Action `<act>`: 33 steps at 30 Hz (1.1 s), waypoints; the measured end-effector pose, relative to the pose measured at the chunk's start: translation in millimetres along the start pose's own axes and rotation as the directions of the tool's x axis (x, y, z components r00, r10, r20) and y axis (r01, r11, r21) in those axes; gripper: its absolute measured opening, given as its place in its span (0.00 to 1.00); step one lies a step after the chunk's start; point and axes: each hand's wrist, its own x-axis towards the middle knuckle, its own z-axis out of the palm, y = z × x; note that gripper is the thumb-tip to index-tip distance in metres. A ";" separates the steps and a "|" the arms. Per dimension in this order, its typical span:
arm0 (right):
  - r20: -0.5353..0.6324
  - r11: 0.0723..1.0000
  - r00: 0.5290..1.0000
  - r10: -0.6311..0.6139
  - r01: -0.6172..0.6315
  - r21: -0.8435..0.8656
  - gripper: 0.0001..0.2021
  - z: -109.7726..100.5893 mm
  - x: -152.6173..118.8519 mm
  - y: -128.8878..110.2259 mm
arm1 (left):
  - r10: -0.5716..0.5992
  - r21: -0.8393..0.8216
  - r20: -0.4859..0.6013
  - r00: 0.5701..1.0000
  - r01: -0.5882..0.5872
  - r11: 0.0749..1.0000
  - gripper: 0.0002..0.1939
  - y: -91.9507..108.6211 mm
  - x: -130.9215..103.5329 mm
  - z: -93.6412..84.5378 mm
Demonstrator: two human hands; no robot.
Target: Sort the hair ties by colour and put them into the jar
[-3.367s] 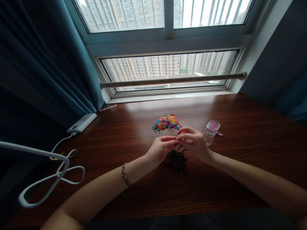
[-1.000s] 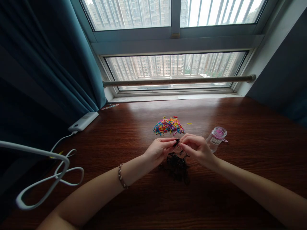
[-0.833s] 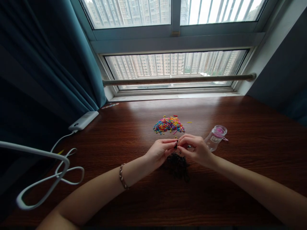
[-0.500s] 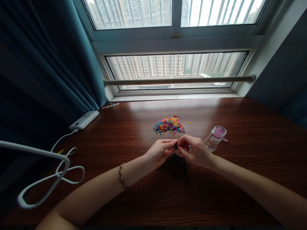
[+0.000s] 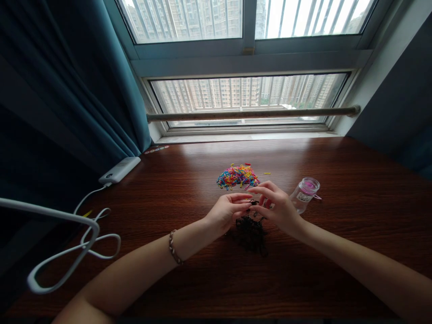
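Small black bands [image 5: 253,203] are pinched between the fingertips of my left hand [image 5: 225,210], which wears a braided bracelet on its wrist. My right hand [image 5: 278,209] meets it from the right, thumb and fingers spread around the same bands; whether it grips any is too small to tell. Just below both hands lies a tangled pile of black bands [image 5: 250,234] on the dark wooden table [image 5: 189,180]. Beyond them is a heap of small multicoloured bands [image 5: 238,175]. A clear jar [image 5: 303,195] with something pink inside stands tilted beside my right hand.
A white power strip [image 5: 119,171] lies at the left by a blue curtain [image 5: 111,90]. Its white cable [image 5: 60,215] loops over the table's left side. One yellow piece [image 5: 267,173] lies right of the coloured heap. A metal rail [image 5: 253,114] crosses the window behind.
The fingers of my right hand have spread and lifted a little, where they were pinched together before. My left hand's fingers have straightened slightly, with the black bands still at their tips.
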 end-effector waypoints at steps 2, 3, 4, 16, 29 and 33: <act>0.110 0.996 0.990 -0.090 0.092 -0.014 0.09 -2.4 1.1 0.9 | -0.017 0.047 0.014 1.000 0.017 0.999 0.21 0.8 2.2 -2.3; 0.150 0.990 0.980 -0.130 0.136 -0.030 0.08 -3.4 1.2 0.8 | -0.033 0.070 0.020 0.999 0.031 0.997 0.24 1.5 3.1 -3.2; 0.174 0.984 0.972 -0.159 0.171 -0.057 0.07 -4.1 0.7 0.3 | -0.049 0.087 0.027 0.998 0.047 0.995 0.26 2.3 3.6 -3.7; 0.283 0.632 0.894 -0.348 0.447 -0.633 0.11 -4.7 -12.8 -21.5 | -0.056 -0.076 0.117 0.992 0.065 0.995 0.16 13.1 -8.3 5.6; -0.054 0.930 0.991 -0.119 0.092 -0.356 0.05 -82.5 20.9 -61.6 | -0.005 -0.018 0.244 0.970 0.010 1.000 0.17 34.9 -15.2 7.5; -0.110 0.883 0.994 -0.008 -0.045 -0.467 0.04 -142.5 27.5 -63.7 | 0.046 0.071 0.169 0.984 -0.058 0.996 0.13 36.9 -6.3 -0.7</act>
